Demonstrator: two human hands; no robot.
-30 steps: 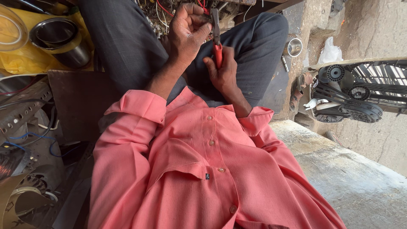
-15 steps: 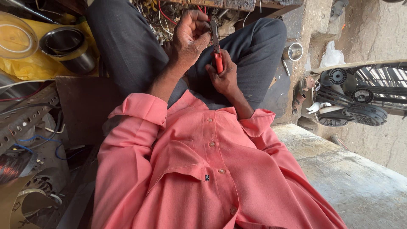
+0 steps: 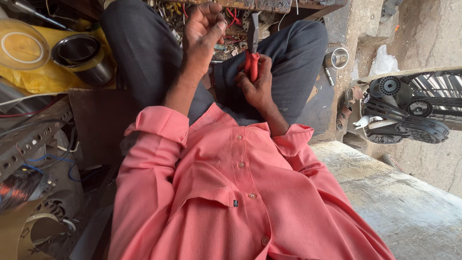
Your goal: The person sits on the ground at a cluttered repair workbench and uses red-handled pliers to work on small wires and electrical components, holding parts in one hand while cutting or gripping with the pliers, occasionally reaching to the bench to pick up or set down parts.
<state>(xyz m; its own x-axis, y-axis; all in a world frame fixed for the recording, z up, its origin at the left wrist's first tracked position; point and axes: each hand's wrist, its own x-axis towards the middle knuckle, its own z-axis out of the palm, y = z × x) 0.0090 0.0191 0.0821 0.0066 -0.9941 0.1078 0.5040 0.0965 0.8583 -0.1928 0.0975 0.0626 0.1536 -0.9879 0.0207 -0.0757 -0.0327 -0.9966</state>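
Note:
I look down over my pink shirt and dark trousers. My right hand is closed around the red handles of a pair of pliers, whose dark jaws point up toward a tangle of red and yellow wires. Left of the pliers' jaws, my left hand is raised with its fingers pinched together. Whether it holds something small I cannot tell. The two hands are a short way apart above my lap.
A steel bowl and a clear round lid sit on yellow plastic at the left. Below them are a perforated metal bar and a copper wire coil. On the right are a small steel cup, a fan-like machine part and a concrete slab.
Both hands stay in much the same pose with the pliers upright. The view has shifted slightly, and my left hand's fingers have closed a little tighter.

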